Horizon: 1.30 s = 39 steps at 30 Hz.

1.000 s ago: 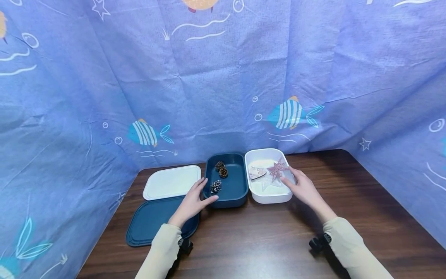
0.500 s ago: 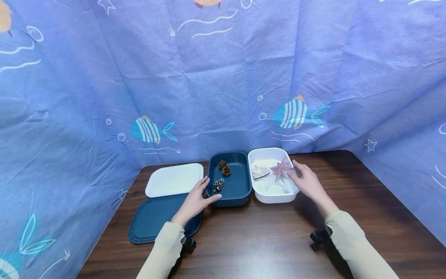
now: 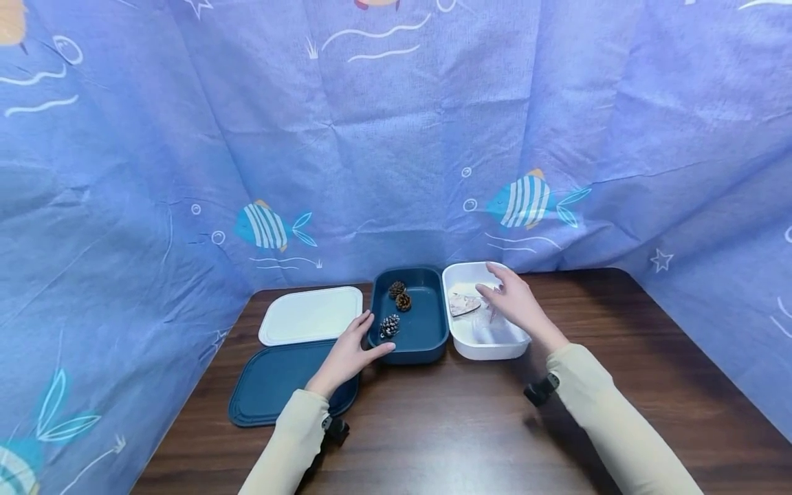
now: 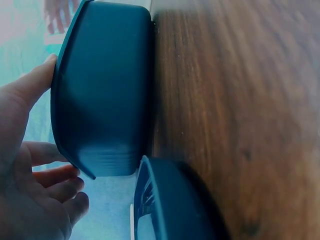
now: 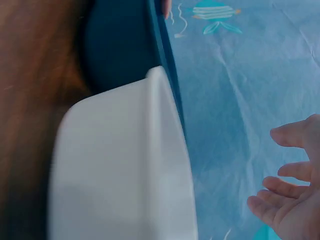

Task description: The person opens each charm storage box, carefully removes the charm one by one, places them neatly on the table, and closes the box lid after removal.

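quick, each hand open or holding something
Left hand: open, at the rim of the dark blue container.
Right hand: open, empty, over the white container.

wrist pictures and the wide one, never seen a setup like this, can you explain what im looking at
No robot here, just a person's left hand and right hand. The wide picture looks forward and down from the person's head; the other two come from a small camera on each wrist, so they look tilted. On the brown table stand a blue box with three pine cones and a white box with ornaments, partly hidden by the right hand. A white lid and blue lid lie to the left. The left hand touches the blue box's rim; the right is over the white box, holding nothing.
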{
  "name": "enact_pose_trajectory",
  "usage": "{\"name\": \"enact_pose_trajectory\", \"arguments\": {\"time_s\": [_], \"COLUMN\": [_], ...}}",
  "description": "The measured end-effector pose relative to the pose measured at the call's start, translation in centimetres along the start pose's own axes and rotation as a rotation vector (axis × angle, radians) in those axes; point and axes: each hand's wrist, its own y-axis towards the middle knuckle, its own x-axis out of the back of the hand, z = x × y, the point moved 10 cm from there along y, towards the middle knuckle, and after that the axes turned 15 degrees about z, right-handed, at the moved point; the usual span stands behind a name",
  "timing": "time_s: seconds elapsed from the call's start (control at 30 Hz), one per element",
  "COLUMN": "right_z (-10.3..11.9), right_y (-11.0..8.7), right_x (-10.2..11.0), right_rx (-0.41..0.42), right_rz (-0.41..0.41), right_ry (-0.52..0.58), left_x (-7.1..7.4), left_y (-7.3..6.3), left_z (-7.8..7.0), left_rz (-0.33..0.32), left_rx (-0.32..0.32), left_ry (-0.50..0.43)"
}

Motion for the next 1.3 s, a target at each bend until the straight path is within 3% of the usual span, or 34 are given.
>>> {"name": "enact_pose_trajectory", "arguments": {"time_s": [0.27, 0.5, 0.9, 1.3], "right_z": [5.0, 8.5, 8.7, 7.1], "right_y": [4.9, 9.0, 12.6, 14.0], "right_x": [-1.1, -4.1, -8.5, -11.5], "right_rx": [0.052, 0.103, 0.038, -0.075], "right_rz": [0.088, 0.223, 0.353, 0.438], "right_ry": [-0.038, -0.098, -0.098, -0.026], "left_x": [0.0, -0.1, 0.1, 0.0], "left_y": [-0.3, -0.4, -0.2, -0.3], "left_z": [-0.1, 0.2, 0.3, 0.2], "left_rz": [-0.001, 0.0, -0.002, -0.016], "left_rx": [-0.003, 0.014, 0.017, 0.014], "left_ry": [-0.009, -0.046, -0.022, -0.019]}}
